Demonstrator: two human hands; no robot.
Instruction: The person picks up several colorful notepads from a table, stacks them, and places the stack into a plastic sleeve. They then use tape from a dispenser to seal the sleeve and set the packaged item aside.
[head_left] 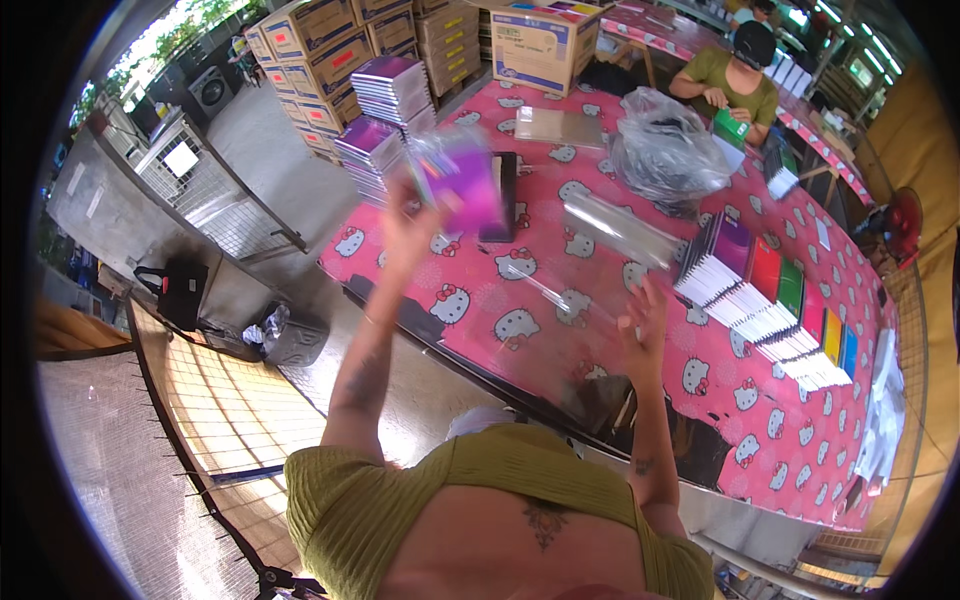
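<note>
Hands raised over a long table with a pink cartoon-cat patterned cover (560, 330). Your left hand (408, 222) is lifted high, fingers closed around the lower edge of a purple notebook in a clear glossy plastic sleeve (462, 178); the notebook is blurred and tilted, standing up and to the right of the grip, clear of the table. Your right hand (645, 322) is open, fingers spread, holding nothing; whether it touches anything, you cannot tell from the blur. Just above that open hand, up and slightly left, a clear empty plastic sleeve (620, 230) hangs or lies at a slant, apart from the fingers. Right of your right hand, a fanned row of thin notebooks with purple, red, green, yellow and blue covers (770, 310) lies along the table. Behind the held notebook, near it, a dark flat tray-like object (503, 195) rests on the cover. Left of and beyond your left-hand grip stand stacks of purple notebooks (385, 115), with brown cardboard boxes (320, 45) behind them. Far across the table, well apart from both hands, a crumpled grey plastic bag (665, 150) sits beside a person in a green top (730, 85) at work with a green notebook.
</note>
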